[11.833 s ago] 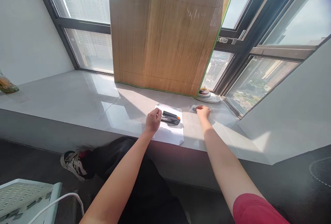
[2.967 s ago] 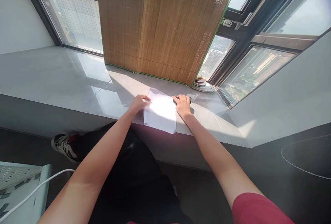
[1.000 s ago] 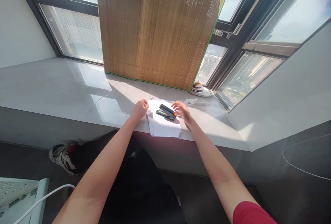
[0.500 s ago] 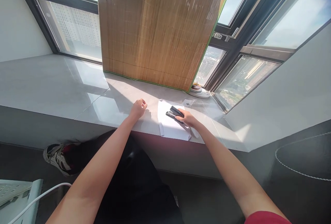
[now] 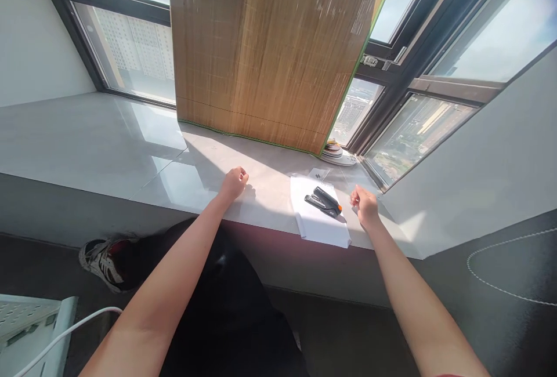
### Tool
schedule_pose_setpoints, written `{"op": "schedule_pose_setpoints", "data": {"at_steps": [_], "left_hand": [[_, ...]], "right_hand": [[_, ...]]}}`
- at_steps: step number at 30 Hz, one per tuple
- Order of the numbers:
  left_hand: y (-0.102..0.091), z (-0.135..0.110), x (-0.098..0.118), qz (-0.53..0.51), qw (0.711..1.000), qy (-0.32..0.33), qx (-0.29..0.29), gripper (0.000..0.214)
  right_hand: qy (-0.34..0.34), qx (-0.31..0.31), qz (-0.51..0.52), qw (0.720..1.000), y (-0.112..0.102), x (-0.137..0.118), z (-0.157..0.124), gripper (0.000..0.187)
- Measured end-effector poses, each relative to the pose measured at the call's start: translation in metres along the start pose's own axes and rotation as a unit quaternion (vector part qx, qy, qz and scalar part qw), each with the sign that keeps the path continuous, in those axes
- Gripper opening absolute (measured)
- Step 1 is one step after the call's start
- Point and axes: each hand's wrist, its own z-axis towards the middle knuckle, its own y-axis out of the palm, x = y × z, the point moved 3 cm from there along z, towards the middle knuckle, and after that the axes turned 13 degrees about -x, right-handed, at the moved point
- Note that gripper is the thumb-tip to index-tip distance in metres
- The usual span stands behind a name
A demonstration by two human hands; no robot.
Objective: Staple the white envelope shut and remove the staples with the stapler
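Note:
A black stapler point(image 5: 322, 202) with an orange spot at one end lies on a white sheet of paper point(image 5: 315, 227). The sheet's lower edge reaches the front of the window ledge point(image 5: 265, 211). To the right of the stapler, and apart from it, is my right hand point(image 5: 365, 207), its fingers curled in with nothing visible in them. My left hand point(image 5: 234, 184) rests over the ledge, left of the paper, loosely closed with no object showing.
A bamboo blind point(image 5: 265, 58) hangs down to the ledge in front of the windows. Stacked plates point(image 5: 338, 155) stand in the right corner, near a small clear packet point(image 5: 319, 174). A bead chain point(image 5: 487, 284) hangs at right; a white cable point(image 5: 69, 330) runs at lower left.
My right hand has let go of the stapler and moved right. Stapler and paper have shifted to the right together. My left hand stays about where it was.

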Motion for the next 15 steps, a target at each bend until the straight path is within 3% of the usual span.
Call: {"op": "schedule_pose_setpoints", "data": {"at_steps": [2, 4, 11, 15], "left_hand": [[-0.001, 0.0, 0.001, 0.003, 1.0, 0.0, -0.003, 0.014], [-0.002, -0.001, 0.003, 0.007, 1.0, 0.001, -0.003, 0.015], [-0.003, -0.003, 0.006, 0.005, 1.0, 0.004, -0.002, 0.016], [-0.003, -0.003, 0.005, -0.007, 1.0, 0.009, 0.001, 0.016]], "right_hand": [[0.021, 0.035, -0.022, 0.999, -0.011, 0.012, 0.007, 0.066], [0.029, 0.026, -0.068, 0.997, -0.013, 0.019, 0.009, 0.064], [0.033, -0.06, -0.232, 0.97, 0.006, 0.024, 0.023, 0.051], [-0.019, -0.148, -0.349, 0.925, 0.016, 0.011, 0.055, 0.03]]}}
